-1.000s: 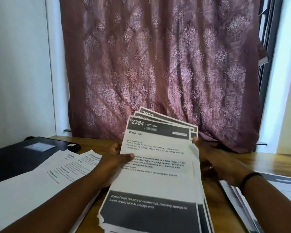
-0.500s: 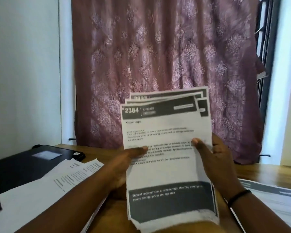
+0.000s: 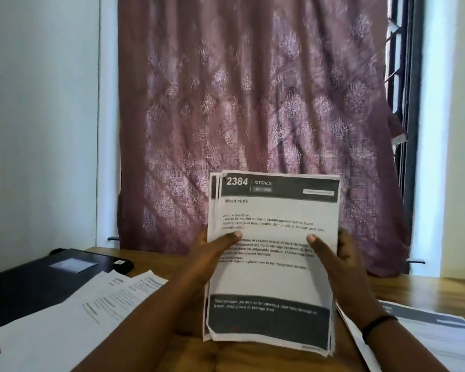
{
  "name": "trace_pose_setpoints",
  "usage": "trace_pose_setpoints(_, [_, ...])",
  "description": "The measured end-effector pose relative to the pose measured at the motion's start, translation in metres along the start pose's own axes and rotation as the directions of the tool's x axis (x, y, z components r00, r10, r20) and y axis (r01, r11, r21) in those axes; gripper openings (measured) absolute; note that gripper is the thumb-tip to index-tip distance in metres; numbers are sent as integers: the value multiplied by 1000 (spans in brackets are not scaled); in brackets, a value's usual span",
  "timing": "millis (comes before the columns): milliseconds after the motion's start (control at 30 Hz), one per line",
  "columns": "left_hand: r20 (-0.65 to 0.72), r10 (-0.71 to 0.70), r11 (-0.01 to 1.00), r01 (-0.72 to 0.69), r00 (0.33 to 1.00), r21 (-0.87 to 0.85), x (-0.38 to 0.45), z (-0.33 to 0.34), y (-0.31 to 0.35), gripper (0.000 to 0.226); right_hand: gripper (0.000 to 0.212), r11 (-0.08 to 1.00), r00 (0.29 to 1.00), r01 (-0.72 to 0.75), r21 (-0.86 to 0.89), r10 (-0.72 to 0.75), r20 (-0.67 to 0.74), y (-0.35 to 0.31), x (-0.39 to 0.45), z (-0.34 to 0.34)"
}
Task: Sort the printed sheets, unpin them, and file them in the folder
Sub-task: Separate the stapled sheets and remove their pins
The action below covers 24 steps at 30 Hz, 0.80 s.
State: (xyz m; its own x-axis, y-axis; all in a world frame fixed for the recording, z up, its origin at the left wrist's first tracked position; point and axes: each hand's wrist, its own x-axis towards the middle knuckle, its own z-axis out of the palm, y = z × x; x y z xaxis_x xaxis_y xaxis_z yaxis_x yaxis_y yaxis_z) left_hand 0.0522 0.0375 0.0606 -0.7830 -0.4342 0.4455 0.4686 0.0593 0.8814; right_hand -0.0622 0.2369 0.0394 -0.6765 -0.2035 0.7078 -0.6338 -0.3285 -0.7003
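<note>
Both hands are clamping one stack (image 3: 274,253) upright, its lower edge standing on the counter (image 3: 424,288), probably to square the sheets. Left hand (image 3: 212,260) and right hand (image 3: 341,264) are each pinching a side edge, thumbs across the front page. Loose sheets (image 3: 73,318) are lying left; more papers (image 3: 435,334) right. Folder (image 3: 30,280) is waiting far left, shut. Curtain (image 3: 253,103) is hanging behind.
</note>
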Motion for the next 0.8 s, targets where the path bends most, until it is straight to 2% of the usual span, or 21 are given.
trace_pose_setpoints(67, [11, -24, 998, 24, 1000, -54, 3, -4, -5, 30, 88, 999, 999, -49, -16, 49, 17, 4, 1, -2])
trace_pose_setpoints(100, [17, -40, 997, 41, 999, -66, 4, -6, -7, 28, 83, 997, 997, -70, -21, 70, 31, 5, 2, -3])
trace_pose_setpoints(167, [13, -76, 994, 77, 997, -75, 3, -9, -14, 28, 59, 994, 990, -103, -28, 105, 92, 10, 2, -4])
trace_pose_setpoints(233, [36, -141, 985, 144, 989, -99, 1, -14, -24, 38, 38, 986, 976, -168, 7, 166, 140, 14, 1, -3])
trace_pose_setpoints(367, [172, -335, 925, 358, 926, -130, -12, -14, -38, 53, 32, 935, 945, -318, 156, 299, 136, 17, -5, 3])
trace_pose_setpoints(433, [221, -380, 896, 417, 898, -152, -14, -13, -42, 52, 38, 932, 950, -310, 189, 297, 95, 13, -7, 8])
trace_pose_setpoints(600, [411, -407, 762, 551, 816, -341, -11, -14, -31, 41, 26, 968, 987, -159, 196, 150, 63, -11, -6, 8])
trace_pose_setpoints(700, [354, -359, 806, 478, 864, -349, -11, -15, -25, 26, 22, 972, 988, -146, 184, 133, 81, -11, -5, 6])
trace_pose_setpoints(767, [240, -347, 869, 407, 907, -281, -7, -18, -30, 12, 35, 989, 982, -137, 57, 128, 137, -4, -5, 4])
trace_pose_setpoints(800, [124, -337, 910, 357, 933, -211, -5, -18, -33, 15, 44, 988, 974, -151, -18, 152, 166, 1, -4, 2])
